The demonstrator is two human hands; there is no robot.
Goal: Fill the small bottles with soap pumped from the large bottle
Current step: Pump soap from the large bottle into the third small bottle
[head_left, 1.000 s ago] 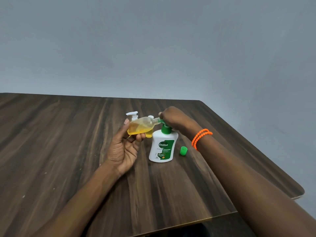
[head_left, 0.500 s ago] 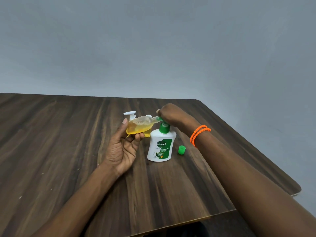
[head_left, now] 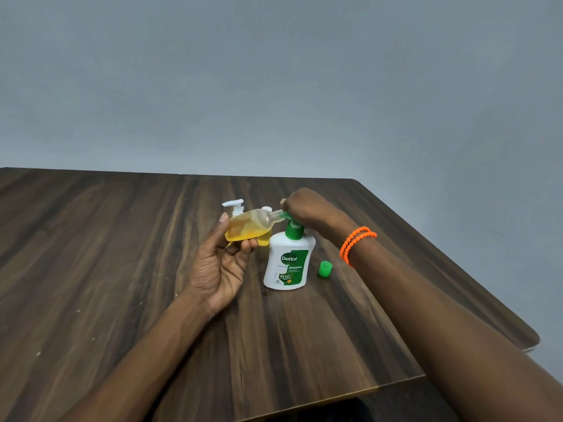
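One small bottle (head_left: 248,228), part full of yellow soap, lies near horizontal in left hand (head_left: 219,266) grip, neck pointing right at big bottle's (head_left: 288,263) green pump. Right hand (head_left: 304,208) presses pump, fingers curled over. Green cap (head_left: 325,268) beside, on dark wood surface (head_left: 106,254); grey wall (head_left: 274,86) behind.

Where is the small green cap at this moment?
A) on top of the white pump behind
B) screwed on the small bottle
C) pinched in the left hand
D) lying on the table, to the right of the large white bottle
D: the green cap lies on the bare table beside the large white bottle, apart from it and from both hands.
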